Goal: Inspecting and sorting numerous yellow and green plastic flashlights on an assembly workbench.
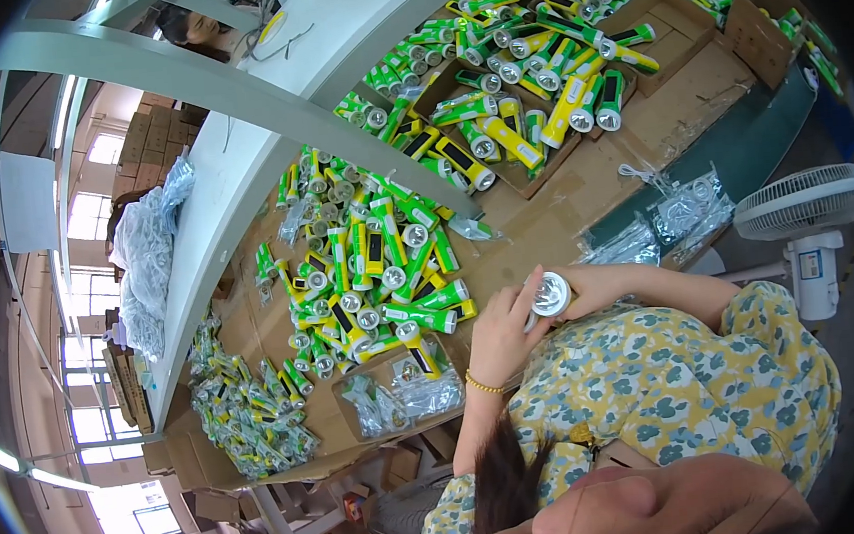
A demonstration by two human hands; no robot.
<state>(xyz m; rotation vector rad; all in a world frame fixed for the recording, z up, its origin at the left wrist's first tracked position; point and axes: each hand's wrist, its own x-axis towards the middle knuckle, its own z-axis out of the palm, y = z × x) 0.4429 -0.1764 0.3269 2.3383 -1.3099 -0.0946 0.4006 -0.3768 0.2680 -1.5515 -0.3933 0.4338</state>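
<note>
A flashlight (551,295) is held in front of my body, its round silver lens end showing between my hands. My left hand (502,329), with a beaded bracelet at the wrist, is closed around one side of it, thumb and finger near the rim. My right hand (589,288) wraps the other side, and its fingers are partly hidden. The flashlight's body is mostly covered by my hands. Just left of my hands, a heap of green, yellow and white flashlights (386,255) lies on the cardboard-covered table (506,251).
A shallow box (354,428) holds clear bags and a flashlight. Bagged flashlights (248,412) pile at far left. Bagged white cables (688,211) lie on the right, near a white fan (801,202). An open carton (674,32) stands beyond. A metal frame (336,124) crosses over the table.
</note>
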